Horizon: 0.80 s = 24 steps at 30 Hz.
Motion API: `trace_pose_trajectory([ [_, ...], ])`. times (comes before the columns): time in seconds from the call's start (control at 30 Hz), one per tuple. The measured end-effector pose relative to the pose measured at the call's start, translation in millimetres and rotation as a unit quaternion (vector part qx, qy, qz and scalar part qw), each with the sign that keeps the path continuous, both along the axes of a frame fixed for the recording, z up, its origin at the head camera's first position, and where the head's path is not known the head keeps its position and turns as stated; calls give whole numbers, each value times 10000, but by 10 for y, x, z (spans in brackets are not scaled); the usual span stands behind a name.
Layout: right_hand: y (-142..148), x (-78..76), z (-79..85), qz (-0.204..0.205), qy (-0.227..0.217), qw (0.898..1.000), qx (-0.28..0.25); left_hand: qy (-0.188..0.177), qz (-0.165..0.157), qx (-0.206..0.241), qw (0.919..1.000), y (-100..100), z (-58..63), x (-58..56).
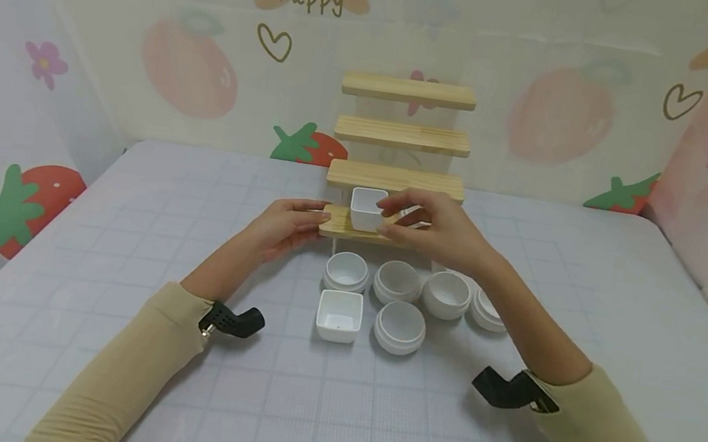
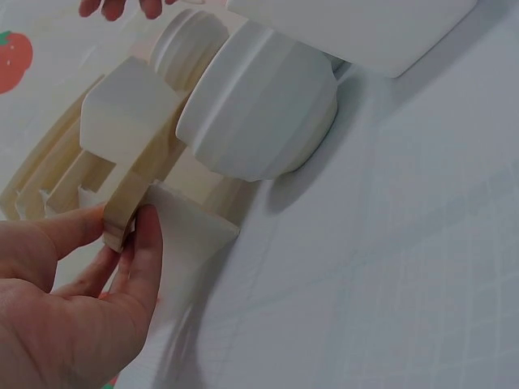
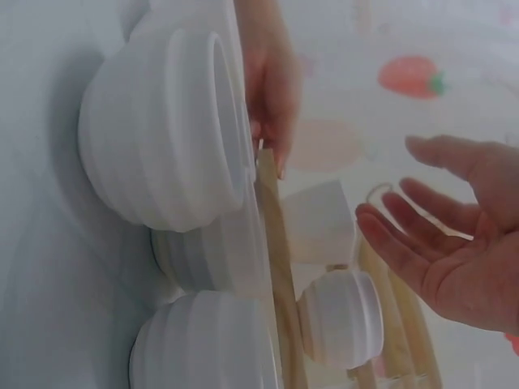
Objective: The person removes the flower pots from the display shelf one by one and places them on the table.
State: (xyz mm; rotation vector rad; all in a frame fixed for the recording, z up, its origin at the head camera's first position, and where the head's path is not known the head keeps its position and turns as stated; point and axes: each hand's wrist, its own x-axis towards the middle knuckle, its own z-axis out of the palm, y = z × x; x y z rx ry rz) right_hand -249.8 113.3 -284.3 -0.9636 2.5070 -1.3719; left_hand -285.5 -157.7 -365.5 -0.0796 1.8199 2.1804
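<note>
A tiered stand has several wooden shelf boards. My left hand (image 1: 288, 230) pinches the left end of its lowest shelf board (image 2: 126, 203), thumb above and fingers below. On that board stands a white square pot (image 1: 366, 210). Beside it, on the same board, is a small ribbed round pot (image 3: 340, 320), mostly hidden behind my right hand (image 1: 433, 226) in the head view. In the right wrist view the right hand's fingers are spread and loosely bent next to the two pots, holding nothing.
On the table before the stand are several white ribbed round pots (image 1: 399, 328) and another white square pot (image 1: 339, 317). The upper shelf boards (image 1: 402, 135) rise behind. A printed cloth backdrop (image 1: 424, 39) hangs at the table's back edge.
</note>
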Motion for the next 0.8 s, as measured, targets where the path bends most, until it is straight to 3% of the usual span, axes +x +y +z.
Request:
trace_pose_trajectory([
  [0.47, -99, -143, 38, -496, -109, 9987, -10, -38, 33, -25, 10000, 9, 22, 16],
  [0.8, -130, -218, 55, -547, -34, 9984, -171, -15, 3, -66, 10000, 0, 3, 6],
])
